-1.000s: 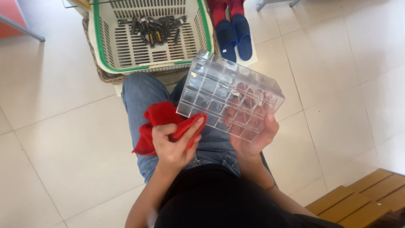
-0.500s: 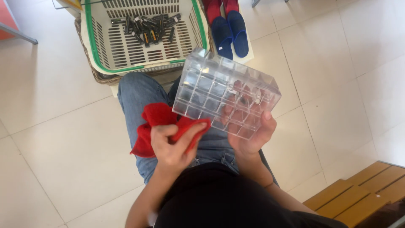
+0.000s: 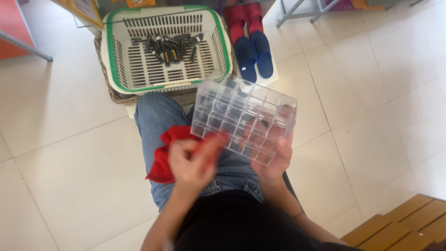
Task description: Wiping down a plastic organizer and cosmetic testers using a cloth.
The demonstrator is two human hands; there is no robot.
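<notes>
My right hand (image 3: 274,155) grips a clear plastic organiser box (image 3: 241,116) with many small compartments, tilted above my lap. My left hand (image 3: 188,162) is closed on a red cloth (image 3: 165,153) and is blurred, its fingers pressing the cloth against the box's lower left edge. The rest of the cloth hangs over my jeans-clad left thigh.
A white slotted basket with a green rim (image 3: 116,74) stands on the floor ahead and holds several small dark tubes (image 3: 169,46). Blue slippers (image 3: 254,56) and red slippers (image 3: 241,18) lie to its right. A wooden bench edge (image 3: 404,225) shows at bottom right.
The view has shifted so the basket sits lower in frame. My left hand with the red cloth has moved right along the box's lower edge; my right hand keeps its hold.
</notes>
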